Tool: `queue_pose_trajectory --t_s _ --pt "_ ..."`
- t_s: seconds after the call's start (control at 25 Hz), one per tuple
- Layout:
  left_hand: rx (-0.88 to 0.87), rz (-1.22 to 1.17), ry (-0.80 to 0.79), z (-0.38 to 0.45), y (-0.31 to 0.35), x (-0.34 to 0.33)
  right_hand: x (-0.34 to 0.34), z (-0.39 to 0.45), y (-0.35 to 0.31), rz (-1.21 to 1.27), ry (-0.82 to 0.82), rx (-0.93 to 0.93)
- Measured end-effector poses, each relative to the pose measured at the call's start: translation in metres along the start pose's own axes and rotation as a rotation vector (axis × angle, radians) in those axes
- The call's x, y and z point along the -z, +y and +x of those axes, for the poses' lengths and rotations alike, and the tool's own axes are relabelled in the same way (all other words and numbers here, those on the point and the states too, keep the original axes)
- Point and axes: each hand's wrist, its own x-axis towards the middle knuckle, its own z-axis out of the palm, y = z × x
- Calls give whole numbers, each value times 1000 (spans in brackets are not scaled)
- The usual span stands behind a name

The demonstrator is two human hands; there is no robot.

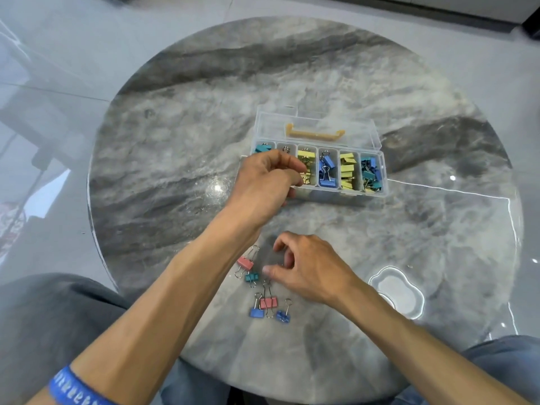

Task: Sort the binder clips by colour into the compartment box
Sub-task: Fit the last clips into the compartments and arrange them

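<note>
A clear compartment box [385,182] lies open at the table's middle, its lid with a yellow handle [314,133] folded back. Its compartments hold teal, yellow and blue clips. My left hand [266,182] hovers over the box's left end with curled fingers, the fingertips at the edge of a yellow compartment; whether it holds a clip is hidden. My right hand [309,273] hangs over the loose clips near me, thumb and forefinger apart, holding nothing. Loose clips: a pink clip [245,263], a teal clip [252,277], another pink clip [268,303], two blue clips [256,312] [283,316].
The round grey marble table [175,141] is glossy, with a light's reflection [397,290] at the right. My knees in jeans sit under its near edge. A blue wristband [73,390] is on my left wrist. Tiled floor surrounds the table.
</note>
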Motion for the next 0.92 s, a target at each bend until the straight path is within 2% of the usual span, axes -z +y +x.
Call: queue_pose_trajectory --t_s 0.28,0.4,0.52,0.56,0.64,0.72,0.8,0.92 --pt "-30 -11 -23 2 5 4 -10 12 0 27 29 -30" --pt "-43 12 -14 4 5 3 -6 13 0 -72 125 -14" --pt "-78 62 18 5 -1 1 12 13 3 -21 250 -44" --pt "-102 120 41 5 -4 1 24 13 5 101 265 -75" --pt "-110 172 16 8 -8 3 58 8 7 563 259 -101" --pt "-54 10 -168 6 -7 1 88 -4 5 972 195 -92" --pt "-78 -111 -291 3 -5 -3 104 -11 4 1123 138 -72" --pt "-14 -351 -278 4 -4 -9 108 -10 6 1338 117 -77"
